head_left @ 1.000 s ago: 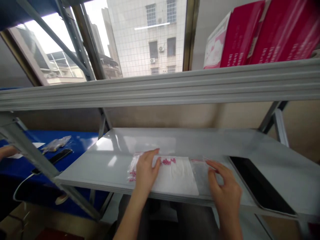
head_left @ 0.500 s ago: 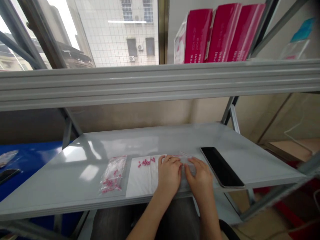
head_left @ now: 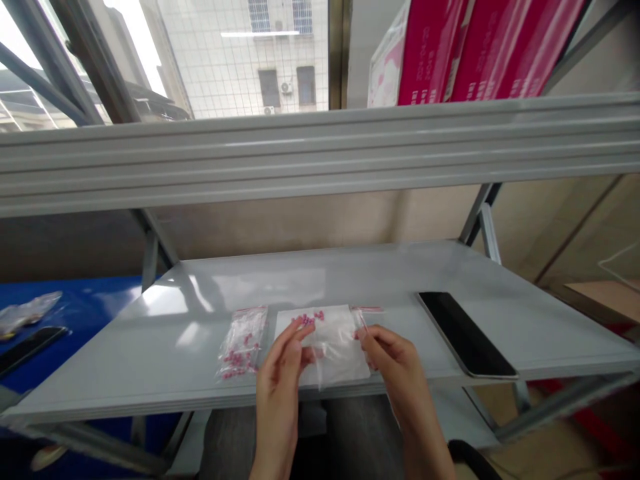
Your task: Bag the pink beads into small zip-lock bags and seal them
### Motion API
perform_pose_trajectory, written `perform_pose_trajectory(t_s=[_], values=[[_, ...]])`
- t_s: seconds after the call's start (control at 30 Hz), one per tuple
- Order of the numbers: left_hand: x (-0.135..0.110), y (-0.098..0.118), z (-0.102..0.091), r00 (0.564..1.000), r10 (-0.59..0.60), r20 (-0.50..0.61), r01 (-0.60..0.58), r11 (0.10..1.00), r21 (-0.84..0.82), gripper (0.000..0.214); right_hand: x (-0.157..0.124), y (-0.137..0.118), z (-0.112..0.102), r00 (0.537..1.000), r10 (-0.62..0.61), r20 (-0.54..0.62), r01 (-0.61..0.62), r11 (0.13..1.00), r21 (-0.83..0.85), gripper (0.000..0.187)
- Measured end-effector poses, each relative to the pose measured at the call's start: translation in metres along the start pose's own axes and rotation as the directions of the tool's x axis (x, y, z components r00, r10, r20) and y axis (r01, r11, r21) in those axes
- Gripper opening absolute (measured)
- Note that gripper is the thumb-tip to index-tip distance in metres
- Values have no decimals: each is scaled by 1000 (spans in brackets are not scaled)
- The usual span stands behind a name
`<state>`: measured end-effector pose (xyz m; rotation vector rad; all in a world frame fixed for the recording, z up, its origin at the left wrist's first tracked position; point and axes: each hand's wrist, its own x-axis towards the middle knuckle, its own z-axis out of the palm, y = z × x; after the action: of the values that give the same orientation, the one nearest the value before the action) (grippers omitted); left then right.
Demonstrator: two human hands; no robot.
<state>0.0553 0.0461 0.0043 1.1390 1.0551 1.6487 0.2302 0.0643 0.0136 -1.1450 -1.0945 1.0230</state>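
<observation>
Grips: left hand [head_left: 280, 380], right hand [head_left: 397, 370] pinching one clear bag [head_left: 340, 353] | one bead bag [head_left: 243, 343] beside

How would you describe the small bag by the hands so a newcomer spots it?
Start at the pale grey shelf under the long metal beam. Left of the left hand lies a small clear zip bag, pink beads gathered at its lower end. Unlike the wider clear bag at the right hand, nobody touches it.
</observation>
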Motion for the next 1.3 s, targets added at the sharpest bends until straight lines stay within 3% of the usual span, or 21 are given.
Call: perform_pose_trajectory(t_s=[0.07,0.13,0.33,0.47,0.57,0.63,0.7,0.73,0.77,0.83,0.9,1.0,1.13,1.3], values=[[-2,-1,-4,982,-188,27,190,961,-200,55,-3,-3,11,998,-7,58,7,1000,4,31],[0,-4,-10,966,-257,35,258,937,-237,57,-5,-3,18,991,27,128,-30,999,25,33],[9,-7,-38,954,-212,-213,181,971,-156,43,-4,5,24,961,99,259,-131,985,112,33],[6,-4,-49,948,-57,-314,72,997,35,41,-3,6,29,897,112,427,-161,984,81,33],[2,2,-48,924,145,-352,-40,957,288,41,-4,6,36,890,133,436,-178,982,63,34],[-1,8,-45,838,402,-369,-169,834,525,35,-5,7,40,901,140,410,-189,978,82,36],[-6,14,-42,738,602,-306,-269,678,684,23,-7,7,45,907,144,395,-196,976,94,38],[-9,17,-39,736,626,-257,-301,643,704,15,-8,7,47,908,144,393,-194,976,93,37],[-12,19,-37,776,598,-199,-327,652,684,9,-9,6,50,908,140,395,-190,978,89,36],[-17,21,-32,896,442,-46,-338,745,575,7,-12,4,56,902,130,411,-179,980,83,31],[-20,21,-29,963,253,96,-267,833,485,15,-17,1,61,891,110,441,-161,984,81,22],[-22,19,-27,982,117,151,-174,877,449,29,-25,-3,66,859,82,505,-119,992,42,10],[-21,21,-31,984,105,142,-160,870,467,37,-30,-4,66,843,108,527,-109,994,-28,14],[-22,26,-35,982,104,159,-165,882,442,36,-26,-8,63,836,125,534,-166,986,30,17]])
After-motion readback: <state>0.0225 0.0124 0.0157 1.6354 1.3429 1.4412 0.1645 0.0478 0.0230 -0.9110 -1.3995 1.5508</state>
